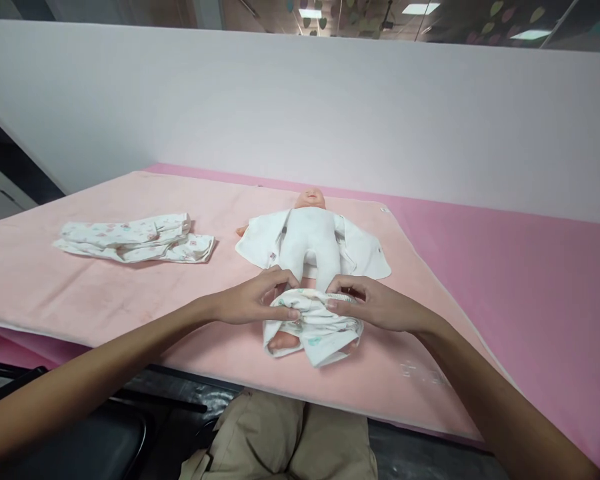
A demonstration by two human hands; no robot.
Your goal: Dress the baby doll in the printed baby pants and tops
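A baby doll (311, 230) with a white cloth body lies on its back, head away from me, its arms inside an open white jacket (365, 247). Bunched around its lower legs are white printed baby pants (313, 320). My left hand (260, 298) pinches the waistband on the left side, thumb in front and fingers behind. On the right side, my right hand (375, 301) grips the same band between thumb and fingers. One doll foot (283, 341) shows at the left leg opening; the other foot is mostly covered by the cloth.
A folded white printed garment (137, 239) lies to the left on the pink padded mat (220, 360). Behind the table rises a white partition (300, 107). A black chair (80, 440) stands at the lower left, below the table edge.
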